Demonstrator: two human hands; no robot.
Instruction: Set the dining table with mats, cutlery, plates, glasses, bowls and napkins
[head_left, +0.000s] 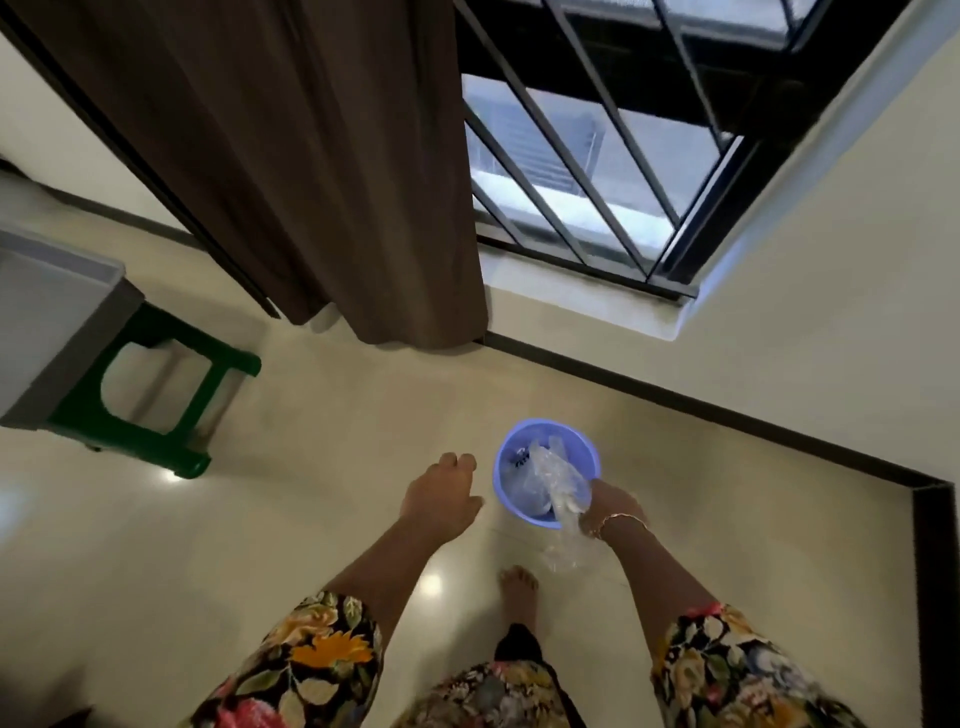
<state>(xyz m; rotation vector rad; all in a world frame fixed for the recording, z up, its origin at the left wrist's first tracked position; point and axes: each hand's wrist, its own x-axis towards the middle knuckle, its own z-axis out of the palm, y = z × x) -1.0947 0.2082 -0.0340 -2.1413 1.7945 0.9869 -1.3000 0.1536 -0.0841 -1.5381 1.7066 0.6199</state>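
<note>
Over the blue tub (519, 434), right grip (610, 506) clutches clear plastic wrap (545, 473) — left grip (439, 493) loose, holding nothing.

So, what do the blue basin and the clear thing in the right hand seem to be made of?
Blue basin: likely moulded plastic, smooth, slightly glossy; even colour, thin rim. Clear wrapper gripped by the right hand: probably thin plastic film, transparent, crinkled, with bright glints.
</note>
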